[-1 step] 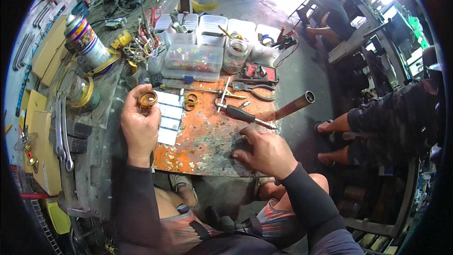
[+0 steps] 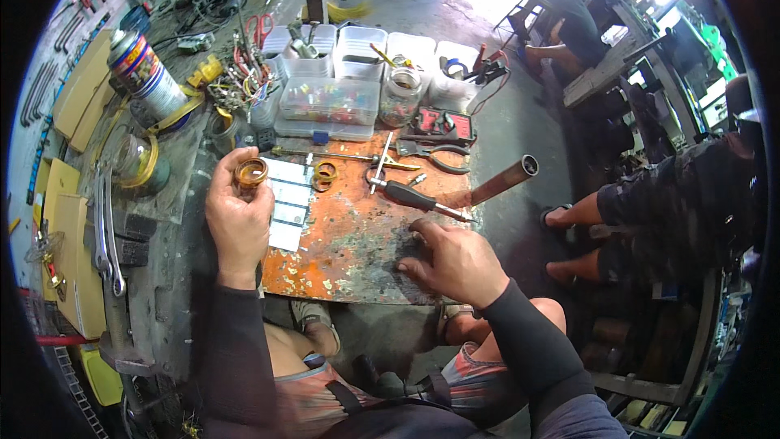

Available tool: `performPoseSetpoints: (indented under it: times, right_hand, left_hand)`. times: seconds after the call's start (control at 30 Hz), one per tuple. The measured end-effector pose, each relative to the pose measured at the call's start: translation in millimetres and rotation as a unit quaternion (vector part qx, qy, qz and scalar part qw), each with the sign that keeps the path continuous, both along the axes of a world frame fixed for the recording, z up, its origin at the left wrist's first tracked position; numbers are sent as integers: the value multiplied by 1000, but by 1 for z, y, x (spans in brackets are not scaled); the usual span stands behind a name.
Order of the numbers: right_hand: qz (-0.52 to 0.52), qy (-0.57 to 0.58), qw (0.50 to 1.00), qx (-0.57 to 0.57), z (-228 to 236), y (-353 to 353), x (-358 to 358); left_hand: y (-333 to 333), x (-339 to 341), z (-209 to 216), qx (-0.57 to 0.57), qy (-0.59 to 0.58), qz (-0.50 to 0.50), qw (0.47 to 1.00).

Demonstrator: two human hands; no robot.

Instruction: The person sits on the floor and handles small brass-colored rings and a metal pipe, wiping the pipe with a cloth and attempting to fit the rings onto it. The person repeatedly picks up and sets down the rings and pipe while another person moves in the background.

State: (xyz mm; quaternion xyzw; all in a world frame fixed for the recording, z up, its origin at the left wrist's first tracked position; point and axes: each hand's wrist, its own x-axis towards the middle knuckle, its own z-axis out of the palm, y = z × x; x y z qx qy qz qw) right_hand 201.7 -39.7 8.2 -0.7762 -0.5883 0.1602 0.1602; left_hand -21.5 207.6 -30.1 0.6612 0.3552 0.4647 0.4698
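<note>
My left hand (image 2: 238, 219) is closed round an amber-brown ring (image 2: 251, 171), held up on edge between thumb and fingers above the left side of the orange work board. Beneath and beside it lies a white sheet with dark lines (image 2: 287, 210). Just right of the sheet rest more amber rings (image 2: 325, 176). My right hand (image 2: 455, 264) hovers over or rests on the near right of the board (image 2: 349, 256), thumb and forefinger apart, nothing between them; its other fingers curl under. Beyond it lie a black-handled screwdriver (image 2: 414, 197) and a metal T-shaped tool (image 2: 381, 164).
Pliers (image 2: 439, 156), a brown metal tube (image 2: 505, 181) and a clear parts box (image 2: 329, 104) sit toward the board's far side. Farther left stand a spray can (image 2: 146, 73) and wrenches (image 2: 106, 236). A person in dark shorts (image 2: 666, 203) stands at right; another sits beyond.
</note>
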Motion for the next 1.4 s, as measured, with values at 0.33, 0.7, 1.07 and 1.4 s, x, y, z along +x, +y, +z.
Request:
performPoseSetpoints:
  times: [0.33, 0.7, 1.07, 1.4]
  right_hand:
    - [-73, -90, 973, 199, -12, 55, 28]
    - [-85, -147, 974, 152, -37, 83, 26]
    - [-72, -85, 986, 123, -29, 85, 27]
    - [-72, -29, 994, 81, -9, 67, 35]
  left_hand:
    - [3, 5, -3, 14, 20, 2, 1000]
    - [3, 2, -1, -5, -10, 0, 1000]
    - [6, -1, 0, 11, -16, 15, 1000]
    - [7, -1, -3, 17, -9, 11, 1000]
